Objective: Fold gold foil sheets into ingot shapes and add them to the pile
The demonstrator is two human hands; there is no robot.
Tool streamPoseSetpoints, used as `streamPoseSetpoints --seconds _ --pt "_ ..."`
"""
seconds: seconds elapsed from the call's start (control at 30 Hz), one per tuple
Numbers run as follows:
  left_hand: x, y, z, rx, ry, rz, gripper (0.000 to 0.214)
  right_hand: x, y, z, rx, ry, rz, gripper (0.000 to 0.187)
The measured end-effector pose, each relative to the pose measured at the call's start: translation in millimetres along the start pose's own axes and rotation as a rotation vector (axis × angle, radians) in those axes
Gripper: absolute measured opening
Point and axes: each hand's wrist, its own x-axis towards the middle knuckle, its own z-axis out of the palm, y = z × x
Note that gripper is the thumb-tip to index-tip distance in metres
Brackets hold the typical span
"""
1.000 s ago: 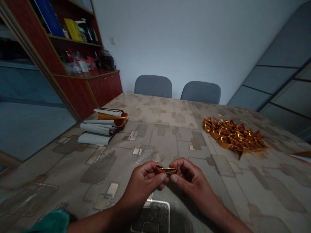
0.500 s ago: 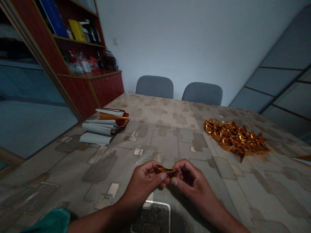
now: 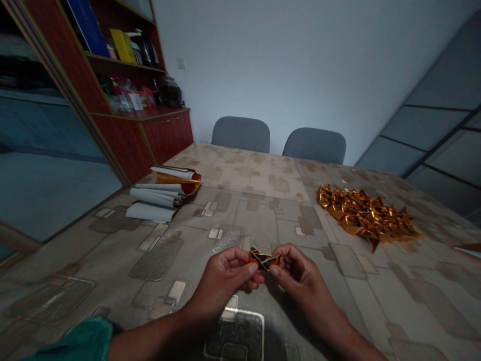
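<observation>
Between my two hands is a small folded piece of gold foil paper (image 3: 264, 259), held above the near part of the table. Its left end is pinched between the thumb and fingers of my left hand (image 3: 231, 268). My right hand (image 3: 296, 271) grips the other end, thumb in front and fingers behind. Crossing folds and a pale inner edge show on the side facing me. Both hands are closed, and the fingertips behind the paper are partly hidden.
Several folded gold foil pieces (image 3: 366, 215) sit in a cluster on the table's right. Curled gold-and-white paper sheets (image 3: 161, 195) lie at the left. A patterned cloth covers the table (image 3: 255, 175). Two grey chairs (image 3: 240, 134) stand at the far edge, beside a red cabinet (image 3: 165, 133).
The folded gold paper has turned between my fingers and now shows its crossed folds. Both hands have shifted slightly and keep their grip. The piles have not moved on the table.
</observation>
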Motion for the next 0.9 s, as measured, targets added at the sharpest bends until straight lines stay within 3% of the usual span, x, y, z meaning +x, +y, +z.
streamPoseSetpoints --seconds 0.17,0.37,0.9 --pt "-0.9 -0.4 -0.3 0.009 -0.002 0.017 0.039 -0.4 2.1 1.9 -0.009 0.009 -0.014 0.02" --pt "-2.6 -0.4 2.8 -0.141 0.003 -0.061 0.046 -2.7 2.0 1.9 -0.097 0.029 -0.055 0.014" --pt "-6.3 -5.6 6.0 -0.343 -0.052 -0.166 0.031 -5.4 7.0 8.8 -0.19 0.129 -0.137 0.017"
